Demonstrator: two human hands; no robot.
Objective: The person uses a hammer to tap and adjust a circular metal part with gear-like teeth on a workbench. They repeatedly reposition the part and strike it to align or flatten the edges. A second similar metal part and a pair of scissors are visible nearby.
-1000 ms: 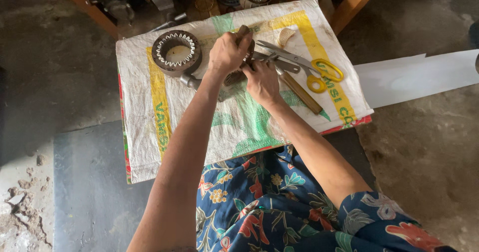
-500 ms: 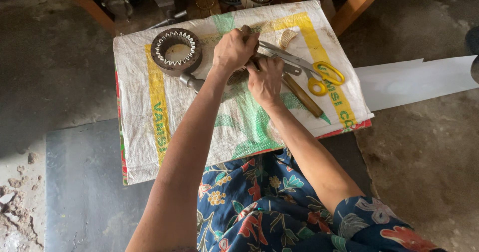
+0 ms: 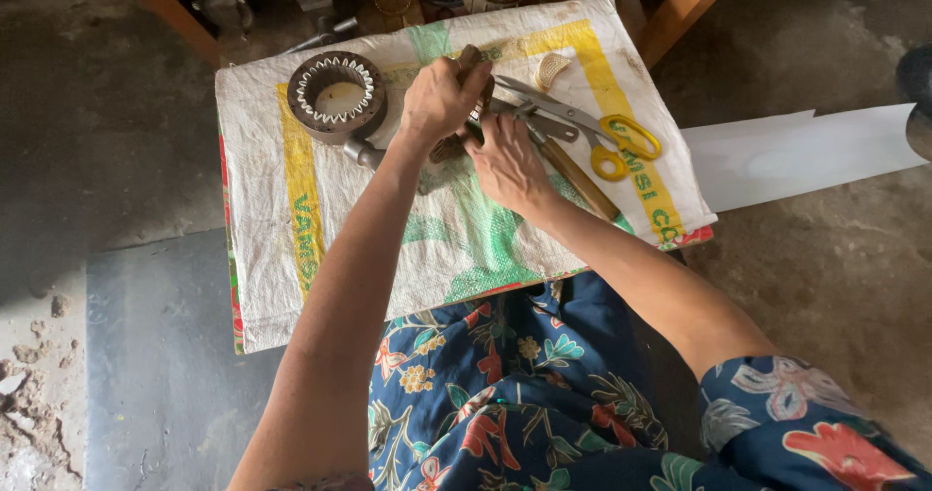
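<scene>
- The left hand (image 3: 442, 98) sits at the upper middle of the frame, fingers curled tight round a brown wooden handle (image 3: 473, 59) whose top end pokes out above the fist.
- The right hand (image 3: 507, 166) lies just below and to the right of it, touching it, fingers bent down onto a small dark part (image 3: 449, 148) between the two hands; whether it truly grips that part cannot be told.
- Both hands work over a white woven sack (image 3: 291, 209) with yellow and green print, spread flat across the upper half of the frame.
- A round metal ring with teeth inside (image 3: 337, 95) lies on the sack at upper left, near the left hand.
- Scissors with yellow handles (image 3: 621, 146) lie to the right of the hands, beside a wooden-handled tool (image 3: 582, 180).
- A white sheet (image 3: 796, 151) lies at the right edge.
</scene>
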